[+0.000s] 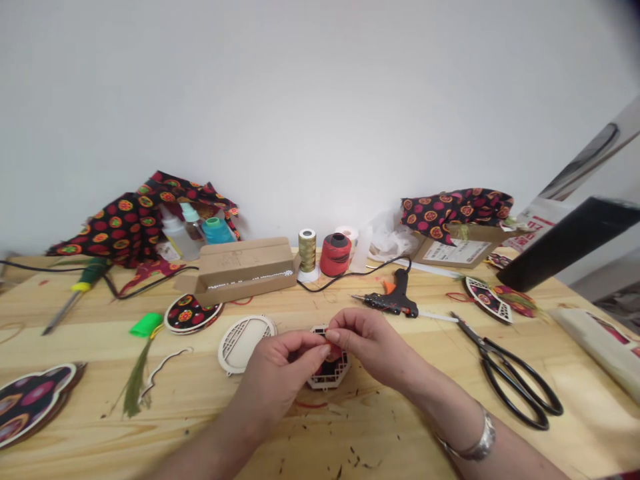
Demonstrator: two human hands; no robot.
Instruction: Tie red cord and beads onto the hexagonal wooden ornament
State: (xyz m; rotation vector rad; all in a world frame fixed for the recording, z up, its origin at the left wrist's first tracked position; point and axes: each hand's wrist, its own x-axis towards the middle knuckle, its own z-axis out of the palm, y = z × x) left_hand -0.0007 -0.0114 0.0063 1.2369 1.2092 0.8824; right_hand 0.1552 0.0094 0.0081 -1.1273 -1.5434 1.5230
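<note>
My left hand [283,370] and my right hand [367,343] meet over an octagonal wooden lattice frame [327,381] with dark fabric inside. Thumb and forefinger are pinched together on each hand, the fingertips almost touching. A bit of red shows between them, too small to make out; whatever they pinch is hidden. Part of the frame lies behind my fingers. A round pale wooden piece [256,343] with slats rests just left of it. On the table below the frame lies a short red thread [311,405].
Beyond my right hand lies a black glue gun [395,295], with black scissors [510,373] farther right. Behind stand a cardboard box [245,270], a gold thread spool [307,253] and a red thread cone [335,255]. A green tassel [139,373] and screwdriver [75,300] are at left.
</note>
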